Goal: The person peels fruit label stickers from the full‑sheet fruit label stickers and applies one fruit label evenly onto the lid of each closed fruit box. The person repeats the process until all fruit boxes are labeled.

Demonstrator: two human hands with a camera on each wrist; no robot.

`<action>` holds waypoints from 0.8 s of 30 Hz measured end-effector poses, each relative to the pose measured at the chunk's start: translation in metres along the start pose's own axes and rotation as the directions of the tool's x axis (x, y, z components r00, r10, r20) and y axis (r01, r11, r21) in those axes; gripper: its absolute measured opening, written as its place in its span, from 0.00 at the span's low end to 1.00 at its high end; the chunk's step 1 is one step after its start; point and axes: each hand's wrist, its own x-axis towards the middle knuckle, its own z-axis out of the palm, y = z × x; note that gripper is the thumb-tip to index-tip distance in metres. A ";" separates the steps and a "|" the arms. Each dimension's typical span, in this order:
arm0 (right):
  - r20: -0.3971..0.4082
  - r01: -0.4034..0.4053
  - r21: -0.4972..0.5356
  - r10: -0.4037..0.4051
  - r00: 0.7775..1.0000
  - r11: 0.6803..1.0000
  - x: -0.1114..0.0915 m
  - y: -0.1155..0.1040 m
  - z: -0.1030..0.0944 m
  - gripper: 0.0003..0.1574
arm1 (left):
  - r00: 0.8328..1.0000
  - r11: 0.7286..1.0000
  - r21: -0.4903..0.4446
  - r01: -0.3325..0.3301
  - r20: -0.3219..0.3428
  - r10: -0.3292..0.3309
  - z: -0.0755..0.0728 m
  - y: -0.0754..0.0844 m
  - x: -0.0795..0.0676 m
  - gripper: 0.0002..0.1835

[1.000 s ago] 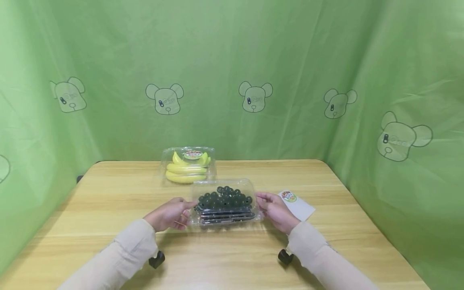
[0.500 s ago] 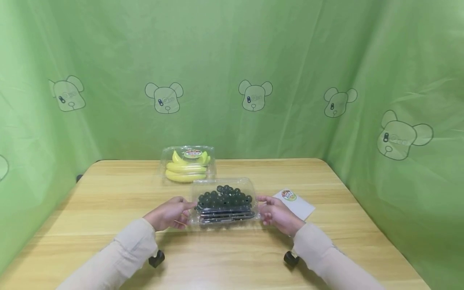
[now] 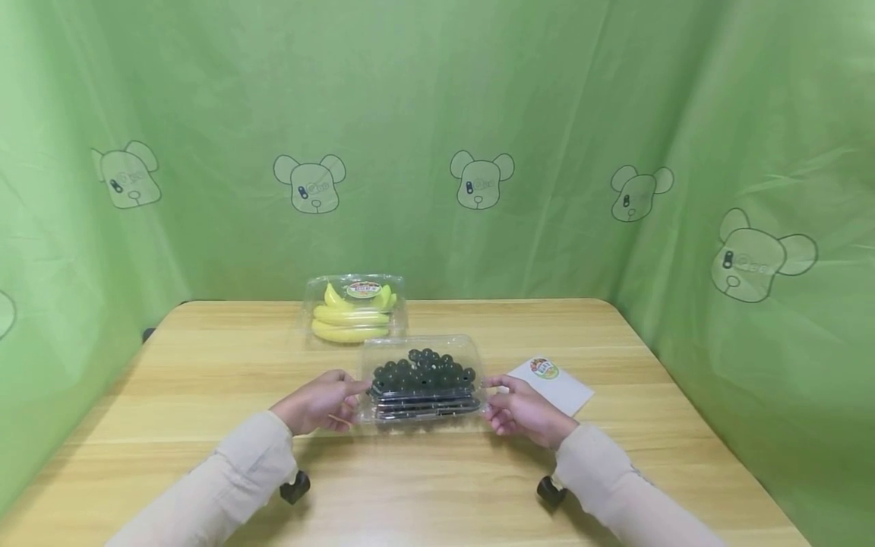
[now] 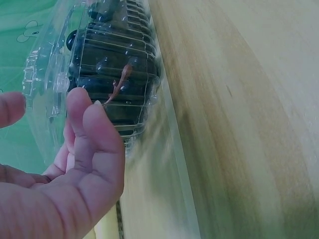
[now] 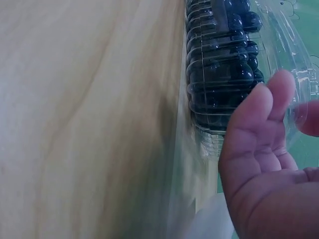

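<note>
A clear box (image 3: 420, 346) sits on the wooden table (image 3: 424, 494), right in front of the person, with dark round grapes (image 3: 424, 374) inside. The left hand (image 3: 323, 404) holds its left end, thumb on top and fingers bent low. The right hand (image 3: 525, 412) holds the other end the same way, with its thumb by the lid's edge in the right wrist view. I can't quite tell whether the lid is all the way down, because the plastic is so shiny.

The left wrist view shows something the head view hides: a little brown stem (image 4: 118, 85) inside the box, near the fingertips. The right wrist view shows the grapes close up by the see-through wall.

Only the head view shows the whole second box (image 3: 398, 317), farther back and a bit to the left. It has yellow bananas (image 3: 351, 333) in it (and a bright sticker (image 3: 364, 289) on its lid). A white paper (image 3: 567, 390) with a round sticker (image 3: 544, 369) lies just past the right hand. Bear faces (image 3: 316, 188) dot the green curtain (image 3: 396, 83).
</note>
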 end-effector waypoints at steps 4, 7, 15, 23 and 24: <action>0.008 0.024 -0.010 -0.024 1.000 1.000 0.001 0.001 0.000 0.37 | 1.000 1.000 -0.003 0.004 0.002 -0.004 -0.001 -0.001 0.000 0.19; 0.019 0.046 -0.014 -0.045 0.999 0.999 0.000 0.003 -0.001 0.38 | 1.000 1.000 -0.005 0.006 0.008 -0.006 -0.001 -0.001 0.000 0.19; 0.020 0.075 0.006 -0.075 0.997 0.997 0.000 0.007 -0.001 0.39 | 1.000 1.000 -0.020 0.008 -0.002 -0.008 0.000 -0.002 0.001 0.19; -0.025 0.106 0.001 -0.106 0.994 0.994 0.000 0.006 0.002 0.37 | 1.000 1.000 -0.018 0.004 -0.001 -0.004 0.000 -0.001 0.000 0.19; -0.030 0.109 -0.004 -0.109 0.994 0.994 0.000 0.005 0.002 0.37 | 1.000 1.000 -0.017 0.003 -0.001 -0.003 0.000 -0.001 0.000 0.19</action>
